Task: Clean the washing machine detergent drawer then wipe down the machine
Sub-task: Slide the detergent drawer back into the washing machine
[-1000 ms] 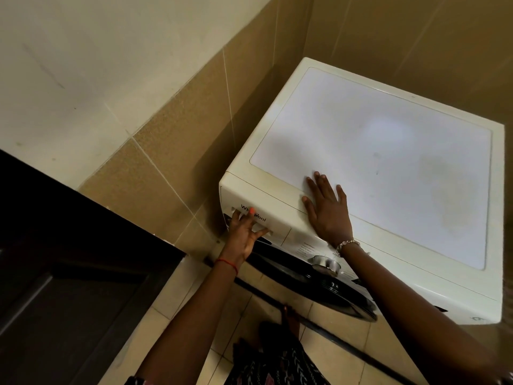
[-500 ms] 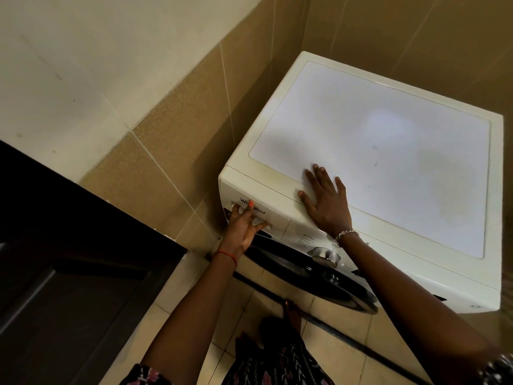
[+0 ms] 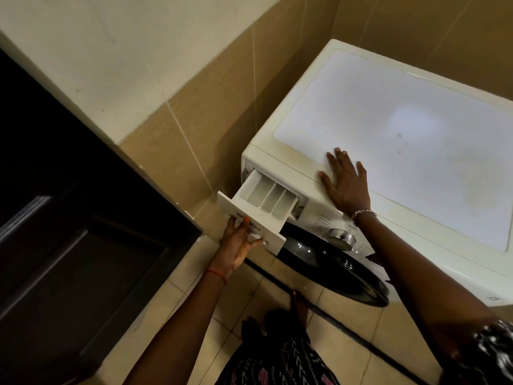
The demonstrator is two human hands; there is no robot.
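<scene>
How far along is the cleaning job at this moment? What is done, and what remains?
Done: the detergent drawer is pulled partly out, its compartments showing. In hand: the left hand grips the drawer front while the right hand rests flat on the washing machine top. Left: cleaning the drawer and wiping the machine; neither looks begun.

Machine top (image 3: 402, 129): smooth white panel, glossy, with a soft light patch on it. The cream plastic rim (image 3: 280, 162) round it is duller. Detergent drawer (image 3: 266, 201): white moulded plastic, matt, smooth walls. Dial (image 3: 341, 238): bright chromed-metal look. Door (image 3: 333, 269): black, high gloss, sharp highlights. Wall tiles (image 3: 222, 107): tan, smooth, low sheen. Painted wall (image 3: 111, 51) above them is flat matt. Floor tiles (image 3: 280, 298): pale, slight shine. Cabinet (image 3: 69, 218): dark wood, satin. Bracelet (image 3: 363, 213) on my right wrist: shiny metal links. Red thread (image 3: 216, 273) on my left. My garment (image 3: 277, 362): patterned cloth.
</scene>
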